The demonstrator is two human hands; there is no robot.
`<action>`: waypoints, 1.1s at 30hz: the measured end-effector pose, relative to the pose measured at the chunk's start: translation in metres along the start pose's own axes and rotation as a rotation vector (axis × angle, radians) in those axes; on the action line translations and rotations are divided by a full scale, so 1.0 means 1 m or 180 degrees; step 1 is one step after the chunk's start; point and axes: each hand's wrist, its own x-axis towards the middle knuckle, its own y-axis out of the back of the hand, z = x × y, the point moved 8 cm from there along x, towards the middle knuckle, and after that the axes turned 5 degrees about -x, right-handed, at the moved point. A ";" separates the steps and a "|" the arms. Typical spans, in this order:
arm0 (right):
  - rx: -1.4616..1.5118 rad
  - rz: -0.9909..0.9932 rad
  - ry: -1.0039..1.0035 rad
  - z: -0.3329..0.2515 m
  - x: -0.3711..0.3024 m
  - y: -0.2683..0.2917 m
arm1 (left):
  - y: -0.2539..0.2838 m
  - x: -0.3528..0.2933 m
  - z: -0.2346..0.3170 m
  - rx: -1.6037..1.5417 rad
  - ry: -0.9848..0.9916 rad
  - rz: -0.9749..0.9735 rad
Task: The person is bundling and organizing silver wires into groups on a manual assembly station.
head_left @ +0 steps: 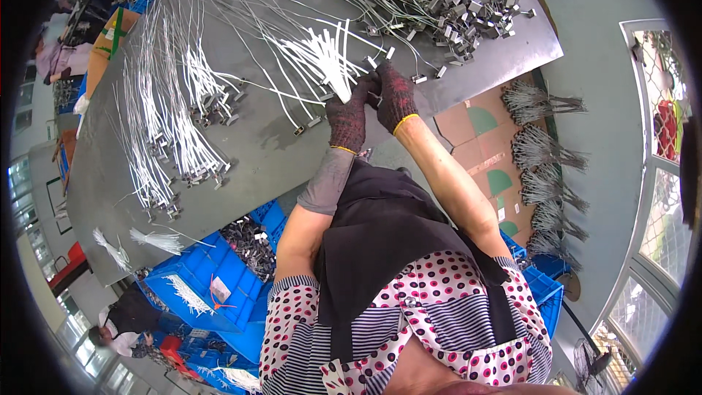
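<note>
Both my hands wear dark, red-speckled knit gloves with yellow cuffs and meet at the near edge of a grey metal table (256, 164). My left hand (346, 123) is closed around the narrow end of a bundle of white sleeves (325, 58), which fans out away from me. Close beside it, my right hand (396, 96) has its fingers bent together at the left hand's fingertips; what they pinch is hidden. Thin wires with small metal-ended connectors (298, 130) lie around the bundle. One connector (418, 79) rests just right of my right hand.
A heap of metal connectors (468, 11) covers the far right of the table. White-sleeved wire bundles (157, 117) lie at left. Blue crates (197, 271) stand below the left edge; cardboard (475, 153) and hanging wire bundles (541, 102) are at right. Another person (124, 325) is lower left.
</note>
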 end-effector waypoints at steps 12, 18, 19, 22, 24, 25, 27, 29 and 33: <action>-0.2378 -0.0585 0.1672 -0.015 -0.058 0.003 | 0.035 0.015 -0.033 0.1032 0.0012 -0.0349; -0.2783 -0.0332 0.1848 -0.017 -0.053 0.013 | 0.023 0.017 -0.032 0.1088 -0.0388 -0.0913; -0.2846 -0.0187 0.1885 -0.017 -0.048 0.014 | 0.023 0.017 -0.036 0.1013 -0.0272 -0.0821; -0.2418 -0.0212 0.1954 -0.019 -0.036 0.011 | 0.018 0.010 -0.042 0.1019 -0.0092 -0.0635; -0.2959 -0.0122 0.2107 -0.022 -0.035 0.006 | 0.015 0.011 -0.050 0.0339 0.0225 -0.0313; -0.3485 -0.0024 0.2259 -0.024 -0.037 0.002 | 0.017 0.010 -0.054 -0.0009 0.0356 -0.0130; -0.3516 -0.0083 0.2113 -0.025 -0.039 -0.001 | 0.019 0.011 -0.058 -0.0040 0.0473 -0.0040; -0.3551 -0.0143 0.1973 -0.026 -0.042 -0.004 | 0.015 0.014 -0.046 0.0548 -0.0026 -0.0566; -0.2138 -0.0966 0.1438 -0.026 -0.050 -0.007 | 0.016 0.015 -0.021 0.1153 -0.0798 -0.1169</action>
